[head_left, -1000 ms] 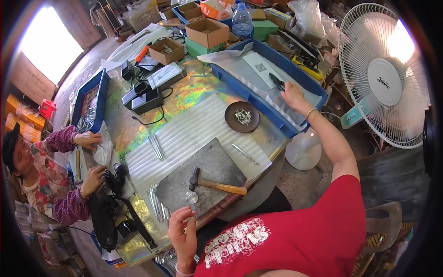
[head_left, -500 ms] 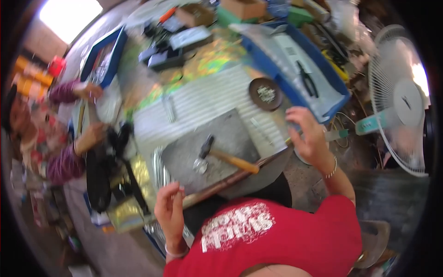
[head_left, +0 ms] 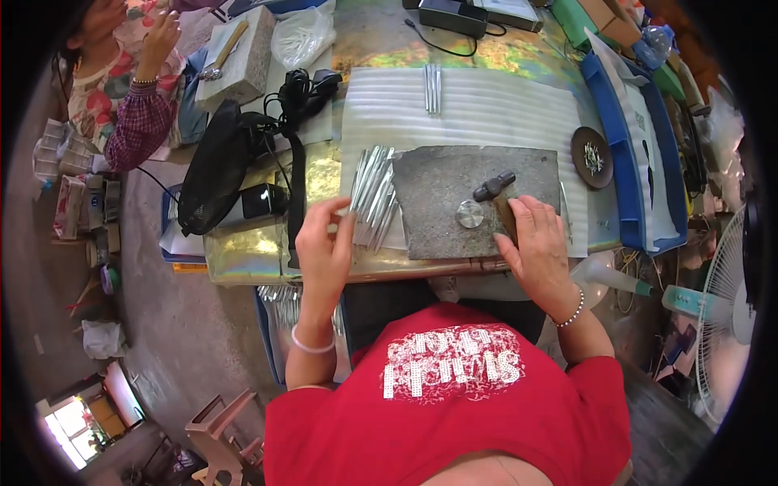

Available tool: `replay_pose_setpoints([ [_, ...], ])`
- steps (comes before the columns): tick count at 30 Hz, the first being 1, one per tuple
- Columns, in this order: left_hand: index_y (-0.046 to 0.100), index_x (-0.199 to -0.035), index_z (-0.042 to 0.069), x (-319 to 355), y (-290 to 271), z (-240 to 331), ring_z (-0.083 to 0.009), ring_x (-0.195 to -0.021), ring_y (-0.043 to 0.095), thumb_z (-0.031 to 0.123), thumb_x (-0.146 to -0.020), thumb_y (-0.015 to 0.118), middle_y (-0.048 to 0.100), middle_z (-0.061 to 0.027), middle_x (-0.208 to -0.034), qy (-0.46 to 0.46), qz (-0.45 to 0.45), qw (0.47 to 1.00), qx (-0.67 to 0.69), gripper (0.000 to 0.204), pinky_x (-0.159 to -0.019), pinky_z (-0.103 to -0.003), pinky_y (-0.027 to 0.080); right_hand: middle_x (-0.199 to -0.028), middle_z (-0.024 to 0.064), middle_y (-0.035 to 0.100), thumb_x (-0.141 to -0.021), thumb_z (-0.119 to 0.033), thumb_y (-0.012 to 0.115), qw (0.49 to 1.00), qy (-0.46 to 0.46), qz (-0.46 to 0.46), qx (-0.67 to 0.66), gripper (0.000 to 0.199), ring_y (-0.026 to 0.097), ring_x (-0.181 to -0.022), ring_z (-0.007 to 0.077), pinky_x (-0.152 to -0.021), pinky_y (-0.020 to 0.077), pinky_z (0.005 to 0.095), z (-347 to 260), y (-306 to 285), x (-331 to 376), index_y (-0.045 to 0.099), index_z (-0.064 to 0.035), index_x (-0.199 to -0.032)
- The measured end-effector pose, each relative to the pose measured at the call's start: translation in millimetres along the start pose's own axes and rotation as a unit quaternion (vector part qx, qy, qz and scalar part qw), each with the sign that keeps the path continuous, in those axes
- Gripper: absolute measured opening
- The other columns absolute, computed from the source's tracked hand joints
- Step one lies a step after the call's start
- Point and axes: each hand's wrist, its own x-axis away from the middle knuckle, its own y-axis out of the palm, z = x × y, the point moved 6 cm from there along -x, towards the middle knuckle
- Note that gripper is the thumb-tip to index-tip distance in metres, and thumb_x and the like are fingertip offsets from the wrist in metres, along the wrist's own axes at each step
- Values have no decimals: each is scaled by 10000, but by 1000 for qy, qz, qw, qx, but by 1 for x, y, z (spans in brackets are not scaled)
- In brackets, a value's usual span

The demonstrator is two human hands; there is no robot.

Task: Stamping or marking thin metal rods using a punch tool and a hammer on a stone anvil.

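Observation:
A bundle of thin silver metal strips lies along the left side of a grey stone slab. My left hand is at the near left of that bundle, its thumb and fingers apart with nothing seen between them. On the slab sits a small round shiny metal disc. Just beside it is the dark head of a hammer. My right hand wraps the hammer's wooden handle, and its palm and fingers hide most of that handle.
Several more strips lie on white foam sheeting. A brown dish of small metal pieces and a blue tray stand right. At left are a black bag, a stone block, and a co-worker. A fan stands far right.
My view has turned. My right hand has come from beyond the slab's right edge onto the hammer handle. My left hand has moved forward from the table edge to the strips.

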Motion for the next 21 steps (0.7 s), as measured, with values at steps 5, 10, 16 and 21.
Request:
replay_pose_setpoints([
  [5, 596, -1031, 22, -34, 11, -28, -273, -739, 634, 69, -806, 600, 628, -147, -970, 18, -15, 992, -126, 230, -673, -376, 490, -1156, 157, 503, -759, -114, 637, 999, 26, 6, 28, 457, 488, -1040, 307, -874, 396, 407, -2, 5, -2, 483, -3, -1175],
  [10, 603, -998, 42, -52, 36, -31, -344, -801, 623, 88, -814, 562, 640, -174, -887, 53, -44, 970, -231, 194, -696, -422, 492, -1158, 167, 496, -765, -120, 627, 999, 46, 20, 0, 444, 484, -1046, 314, -878, 393, 414, 7, 0, 8, 485, -2, -1169],
  [16, 602, -989, 51, -61, 33, -41, -346, -745, 626, 67, -759, 543, 642, -160, -768, 67, -85, 959, -262, 238, -668, -424, 491, -1163, 176, 503, -786, -126, 626, 993, 33, 46, -103, 400, 501, -1051, 338, -914, 396, 409, 13, -4, 13, 498, 0, -1143],
  [21, 594, -1023, -2, -70, 32, -50, -220, -611, 579, 26, -776, 600, 591, -122, -681, 42, -128, 976, -170, 248, -594, -330, 461, -1074, 179, 539, -809, -93, 604, 967, 148, 155, -139, 285, 546, -988, 342, -868, 448, 390, 71, -31, 46, 543, 5, -1070],
])
